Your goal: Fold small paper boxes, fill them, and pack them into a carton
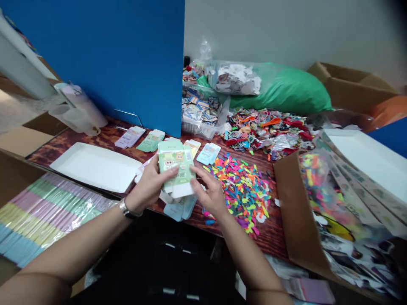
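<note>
A green printed carton (171, 153) with cartoon figures is held up above the table's front edge. My left hand (149, 184) grips its left side, the thumb lying across the printed face. My right hand (210, 192) pinches its right edge near the lower corner. The carton looks flat or only partly opened up. Beneath it lie light blue cartons (178, 212), partly hidden. Behind it are more small cartons: a purple one (129, 137), a green one (151, 140), a yellow one (192, 147) and a blue one (209, 153).
Left stands a white tray (95, 163); below it are plastic-wrapped carton stacks (47, 212). Colourful balloons (244, 190) are heaped on the right, near an open cardboard box (295, 212). A blue partition (127, 63), clear tubs (203, 110) and a green bag (286, 91) stand behind.
</note>
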`<state>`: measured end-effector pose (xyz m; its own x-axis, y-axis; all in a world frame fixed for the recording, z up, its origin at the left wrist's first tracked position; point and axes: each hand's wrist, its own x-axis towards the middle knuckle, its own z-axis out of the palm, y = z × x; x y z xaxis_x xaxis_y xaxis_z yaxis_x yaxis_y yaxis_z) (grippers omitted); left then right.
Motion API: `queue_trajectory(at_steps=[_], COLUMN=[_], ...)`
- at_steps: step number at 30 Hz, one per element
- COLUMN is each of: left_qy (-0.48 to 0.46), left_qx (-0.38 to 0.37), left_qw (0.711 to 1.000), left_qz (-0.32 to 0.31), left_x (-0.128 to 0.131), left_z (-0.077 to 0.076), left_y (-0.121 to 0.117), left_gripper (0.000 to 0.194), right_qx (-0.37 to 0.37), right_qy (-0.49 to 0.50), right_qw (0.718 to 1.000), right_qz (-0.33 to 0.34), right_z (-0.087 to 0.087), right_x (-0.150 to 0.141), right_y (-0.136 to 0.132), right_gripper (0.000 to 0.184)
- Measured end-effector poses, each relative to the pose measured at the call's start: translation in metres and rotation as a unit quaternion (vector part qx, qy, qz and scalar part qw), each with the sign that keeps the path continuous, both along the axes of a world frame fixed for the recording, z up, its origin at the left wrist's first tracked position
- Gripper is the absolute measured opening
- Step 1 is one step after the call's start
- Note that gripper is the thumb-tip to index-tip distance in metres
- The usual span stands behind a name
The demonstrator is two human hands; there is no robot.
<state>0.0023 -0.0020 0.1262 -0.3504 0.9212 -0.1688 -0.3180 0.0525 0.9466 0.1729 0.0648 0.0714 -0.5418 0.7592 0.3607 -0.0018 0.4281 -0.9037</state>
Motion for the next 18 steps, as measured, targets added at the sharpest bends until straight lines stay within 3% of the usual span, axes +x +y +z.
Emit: queue_trajectory(at_steps=[4,8,11,14,16,18], left_qy=[-0.049,0.040,0.207,0.328,0.370,0.379], left_qx=[0.007,0.105,0.191,0.235,0.249,0.254], left_qw=[0.998,0.984,0.931,0.872,0.850,0.849], left_qz=[0.044,0.140,0.233,0.276,0.279,0.267], left_x=[0.005,0.010,0.019,0.030,0.036,0.039], left_z=[0.013,0.007,-0.006,-0.021,-0.029,-0.033], left_y=[0.014,0.020,0.022,0.022,0.019,0.017], left_gripper=[0.053,0.056,0.061,0.066,0.069,0.071], right_qx=[0.060,0.207,0.251,0.260,0.259,0.247], right_qy=[-0.026,-0.070,-0.101,-0.148,-0.182,-0.201], right_qw=[0.998,0.970,0.949,0.932,0.915,0.906], right_qz=[0.018,-0.104,-0.162,-0.206,-0.250,-0.278], right_z=[0.016,0.039,0.047,0.042,0.038,0.038], right_x=[-0.002,-0.008,-0.016,-0.025,-0.029,-0.028], right_y=[0.019,0.018,0.005,-0.009,-0.014,-0.017], right_gripper=[0.044,0.033,0.028,0.024,0.021,0.020])
